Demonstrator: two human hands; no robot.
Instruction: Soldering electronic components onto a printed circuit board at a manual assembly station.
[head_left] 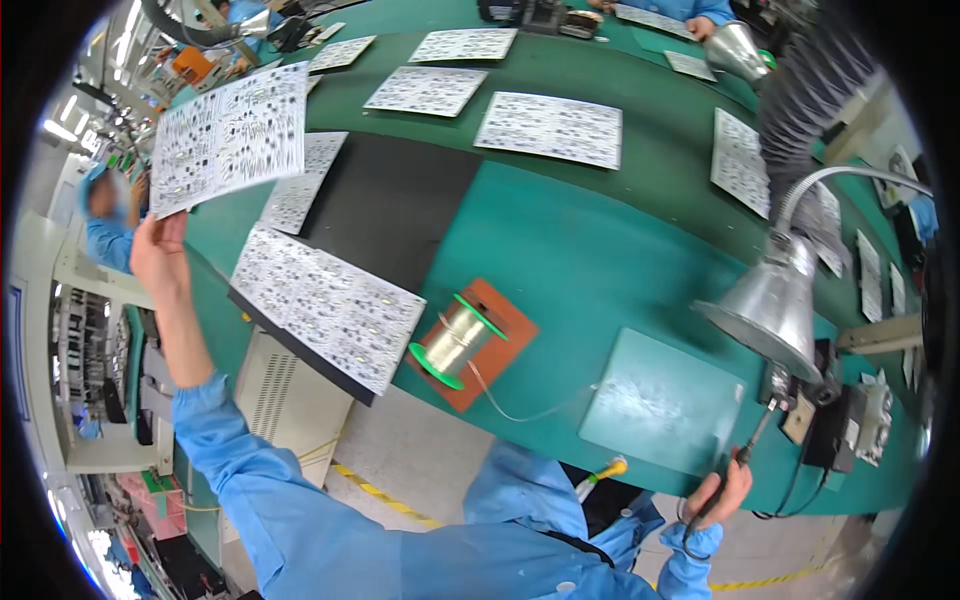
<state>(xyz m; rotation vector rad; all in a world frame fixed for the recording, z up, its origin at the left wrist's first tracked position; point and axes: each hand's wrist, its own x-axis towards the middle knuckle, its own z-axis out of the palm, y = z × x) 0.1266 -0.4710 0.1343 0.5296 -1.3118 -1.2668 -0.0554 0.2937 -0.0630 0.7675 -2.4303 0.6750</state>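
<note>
While left hand (162, 255) grips raised white panel (232, 138) by lower-left corner, at left of green bench (570, 255), from afar I see right hand (722, 492) closed round soldering iron (757, 436), tip toward metal lamp (768, 305). Wire spool (460, 340) lies on brown pad (514, 328), between hands.

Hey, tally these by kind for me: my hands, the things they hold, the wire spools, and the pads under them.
Hands: 2 (left hand, right hand)
Board, held: 1
Soldering iron, held: 1
Wire spool: 1
Orange-brown pad: 1
Total: 6
</note>
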